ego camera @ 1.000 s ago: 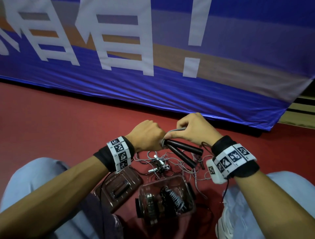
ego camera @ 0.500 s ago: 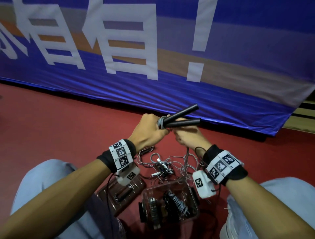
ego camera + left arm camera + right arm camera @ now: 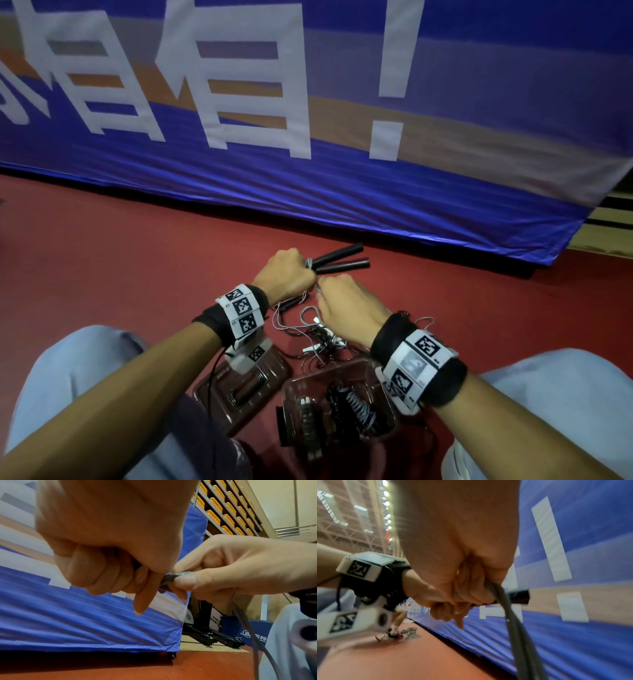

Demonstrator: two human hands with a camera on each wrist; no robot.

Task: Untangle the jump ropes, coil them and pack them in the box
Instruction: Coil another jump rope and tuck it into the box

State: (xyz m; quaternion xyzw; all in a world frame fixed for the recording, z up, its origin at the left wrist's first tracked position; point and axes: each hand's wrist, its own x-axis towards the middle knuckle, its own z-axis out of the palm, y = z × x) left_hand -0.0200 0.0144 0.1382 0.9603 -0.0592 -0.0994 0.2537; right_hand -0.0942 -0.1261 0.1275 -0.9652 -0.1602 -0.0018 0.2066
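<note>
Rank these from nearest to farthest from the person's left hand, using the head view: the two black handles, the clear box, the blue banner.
1. The black handles: gripped at one end by the left hand, sticking out to its right.
2. The clear box: on the red floor below the hands, between the knees.
3. The blue banner: hanging behind, beyond the hands.

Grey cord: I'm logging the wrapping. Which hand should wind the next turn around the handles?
Right, probably. The right hand already pinches the grey cord, while the left hand grips the two black handles.
</note>
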